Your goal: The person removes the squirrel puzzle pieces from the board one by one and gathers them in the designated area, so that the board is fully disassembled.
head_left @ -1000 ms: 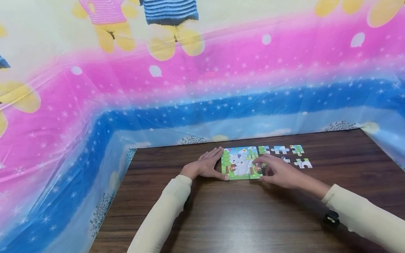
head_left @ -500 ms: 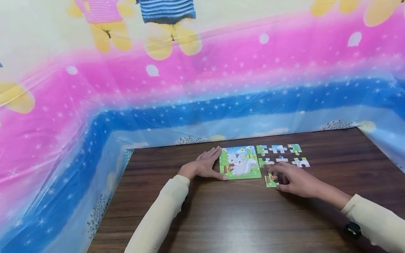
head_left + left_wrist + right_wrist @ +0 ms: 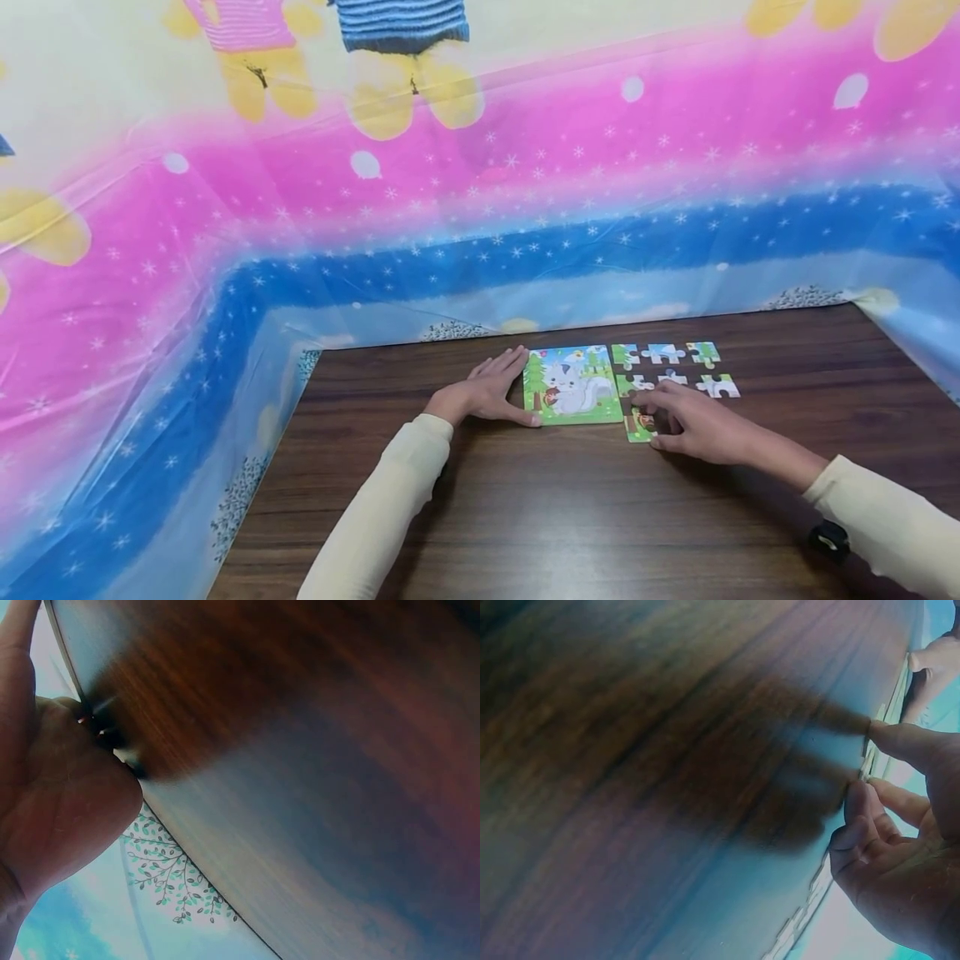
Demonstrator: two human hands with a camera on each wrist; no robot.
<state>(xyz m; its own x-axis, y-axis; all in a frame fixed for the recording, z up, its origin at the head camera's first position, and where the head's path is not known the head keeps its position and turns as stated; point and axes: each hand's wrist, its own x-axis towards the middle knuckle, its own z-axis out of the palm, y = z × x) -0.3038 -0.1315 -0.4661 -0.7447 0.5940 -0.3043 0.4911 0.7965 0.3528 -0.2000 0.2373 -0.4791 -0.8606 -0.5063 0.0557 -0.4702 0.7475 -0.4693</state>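
Observation:
A square picture board (image 3: 573, 385), printed with a white squirrel among trees, lies near the back edge of the table. My left hand (image 3: 491, 390) rests against its left side, fingers and thumb spread along the edge. Just past the board's lower right corner, my right hand (image 3: 697, 423) pinches a green jigsaw piece (image 3: 639, 427) between thumb and fingers, flat at table level. In the right wrist view the thumb and fingertips of the right hand (image 3: 900, 817) come down on a thin edge. The left wrist view has the left hand (image 3: 64, 780), with its fingertips out of frame.
Loose jigsaw pieces lie in two rows right of the board, among them a blue-white piece (image 3: 663, 354), a green corner piece (image 3: 703, 354) and a white-green piece (image 3: 718, 385). The brown table (image 3: 525, 517) meets a printed cloth (image 3: 465, 283) behind and at the sides.
My right hand has moved from over the board's lower right corner out to the right, carrying the jigsaw piece, then slightly back toward the board. My left hand stays in place.

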